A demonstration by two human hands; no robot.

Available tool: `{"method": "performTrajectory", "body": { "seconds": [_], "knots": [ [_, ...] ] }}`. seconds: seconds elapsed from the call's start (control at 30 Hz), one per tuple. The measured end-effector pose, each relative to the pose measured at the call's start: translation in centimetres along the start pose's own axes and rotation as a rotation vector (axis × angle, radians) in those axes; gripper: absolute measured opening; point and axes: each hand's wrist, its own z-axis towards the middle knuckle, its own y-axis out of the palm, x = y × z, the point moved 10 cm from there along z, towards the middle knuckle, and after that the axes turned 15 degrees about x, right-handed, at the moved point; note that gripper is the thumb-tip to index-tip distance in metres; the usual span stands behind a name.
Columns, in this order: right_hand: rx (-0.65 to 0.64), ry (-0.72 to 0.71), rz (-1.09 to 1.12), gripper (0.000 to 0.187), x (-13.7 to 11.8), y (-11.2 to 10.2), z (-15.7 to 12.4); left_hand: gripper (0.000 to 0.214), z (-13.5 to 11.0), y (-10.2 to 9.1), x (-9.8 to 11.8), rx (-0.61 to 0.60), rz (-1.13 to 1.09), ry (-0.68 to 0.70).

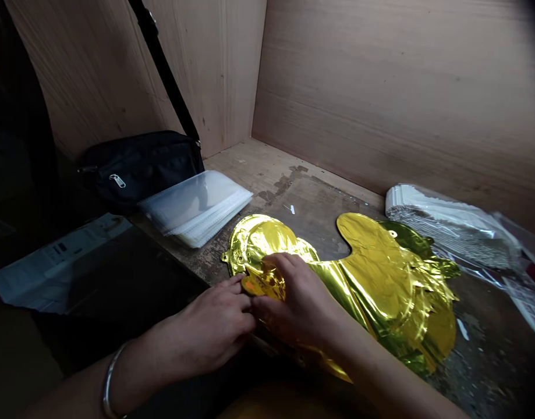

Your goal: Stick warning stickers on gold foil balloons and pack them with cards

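Running left to right, gold foil (pixel 376 270), held end (pixel 267 283) pointing left.

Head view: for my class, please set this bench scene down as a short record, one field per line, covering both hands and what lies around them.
Right hand: gripping crumpled gold foil
Left hand: curled against the same foil, grip partly hidden
Left wrist: silver bangle
Foil pile: spread rightward on worn tabletop
Back left: black bag, clear plastic sleeves before it
Far right: white bundle in clear plastic
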Motion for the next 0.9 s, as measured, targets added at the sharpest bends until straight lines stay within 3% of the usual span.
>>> {"method": "performTrajectory", "body": {
  "seconds": [0.07, 0.13, 0.2, 0.3, 0.37, 0.43, 0.53, 0.6, 0.7, 0.8, 0.9],
  "knots": [
    [0.074, -0.200, -0.269, 0.055, -1.4, -0.7, -1.6, 0.004, 0.1, 0.1, 0.0, 0.008, -0.014, 0.015],
    [0.058, -0.251, -0.403, 0.042, -1.5, -0.3, -3.0, 0.005, 0.2, -0.1, 0.1, 0.021, -0.012, 0.026],
    [0.030, -0.230, -0.438, 0.020, -1.2, 0.0, -3.7, 0.008, 0.2, -0.3, 0.1, 0.020, -0.003, 0.026],
    [0.138, -0.080, -0.306, 0.019, 0.3, -2.4, -3.2, 0.012, -0.1, -0.4, 0.2, 0.016, 0.027, 0.041],
    [0.325, 0.087, -0.134, 0.016, 3.0, -6.3, -2.7, 0.013, -0.2, -0.7, 0.3, 0.073, 0.065, 0.091],
    [0.536, 0.268, -0.041, 0.019, 7.5, -11.2, -3.0, 0.016, -0.4, -0.6, 0.3, 0.118, 0.098, 0.130],
    [0.752, 0.458, -0.147, 0.033, 14.6, -17.7, -4.8, 0.021, -0.5, -0.1, -0.5, 0.157, 0.107, 0.073],
    [0.826, 0.521, -0.258, 0.031, 18.4, -20.7, -6.2, 0.023, -0.7, 0.1, -0.8, 0.174, 0.095, 0.040],
    [0.863, 0.579, -0.424, 0.025, 21.9, -22.7, -7.8, 0.023, -0.7, 0.3, -0.8, 0.180, 0.088, 0.049],
    [0.879, 0.568, -0.547, 0.020, 22.1, -23.4, -8.3, 0.023, -0.5, 0.4, -0.8, 0.167, 0.081, 0.054],
    [0.907, 0.477, -0.619, 0.026, 18.9, -23.3, -8.2, 0.025, 0.0, -0.1, -1.0, 0.105, 0.054, 0.006]
  ]
}}
